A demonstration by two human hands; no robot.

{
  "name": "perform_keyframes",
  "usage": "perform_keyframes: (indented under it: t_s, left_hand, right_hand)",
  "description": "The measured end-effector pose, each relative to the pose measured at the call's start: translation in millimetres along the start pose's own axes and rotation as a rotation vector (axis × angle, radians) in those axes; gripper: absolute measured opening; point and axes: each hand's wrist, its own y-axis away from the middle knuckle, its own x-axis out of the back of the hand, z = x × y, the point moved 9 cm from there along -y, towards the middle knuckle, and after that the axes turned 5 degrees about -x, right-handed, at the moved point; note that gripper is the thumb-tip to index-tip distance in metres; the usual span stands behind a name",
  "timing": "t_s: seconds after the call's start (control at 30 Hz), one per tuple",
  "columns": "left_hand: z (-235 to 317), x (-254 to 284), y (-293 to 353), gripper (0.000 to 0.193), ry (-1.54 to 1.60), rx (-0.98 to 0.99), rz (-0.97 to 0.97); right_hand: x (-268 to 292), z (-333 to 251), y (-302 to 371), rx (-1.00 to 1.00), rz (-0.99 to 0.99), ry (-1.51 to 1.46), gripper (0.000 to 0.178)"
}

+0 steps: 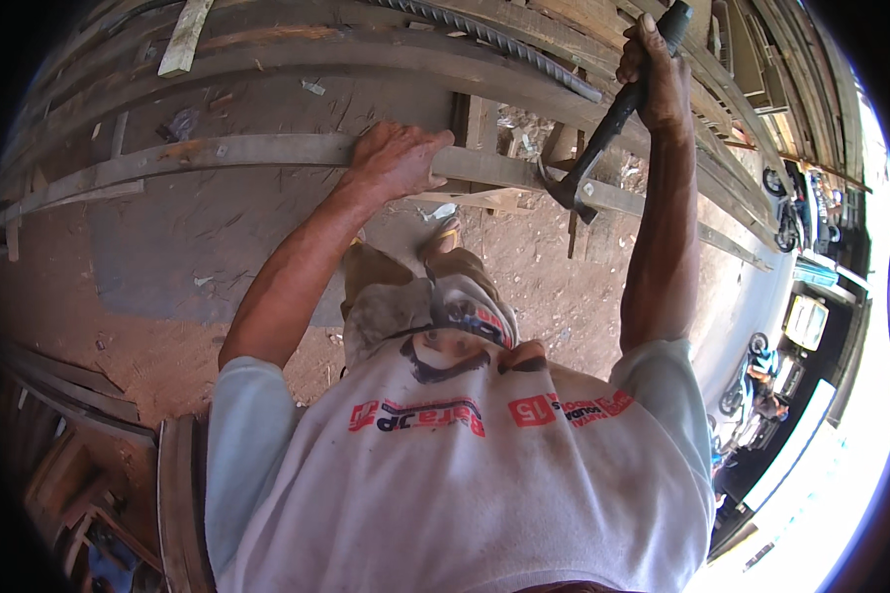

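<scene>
My right hand (657, 74) is closed round the black handle of a claw hammer (613, 121), held up at the right. The hammer's head points down and lies over, or against, a long narrow wooden plank (287, 150); which of the two I cannot tell. Draped over that same plank, left of the hammer, my left hand (396, 160) grips it with the fingers on the far side and the thumb toward the right. Short upright boards (478, 124) stand behind the plank, between my hands.
Beyond the plank, long timbers (366, 51) run across, with a ribbed steel bar (494, 47) on them. A short board (185, 40) sticks out at the upper left. Lumber (183, 494) stands at the lower left. Motorcycles (747, 381) are parked along the road at right.
</scene>
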Motion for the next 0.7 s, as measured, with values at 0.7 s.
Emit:
perform_keyframes:
  t_s: [0.7]
  left_hand:
    - [-6,-3,-4,0.061,0.042,-0.029,-0.047]
  right_hand:
    - [-54,-98,140,0.308,0.015,-0.053,0.019]
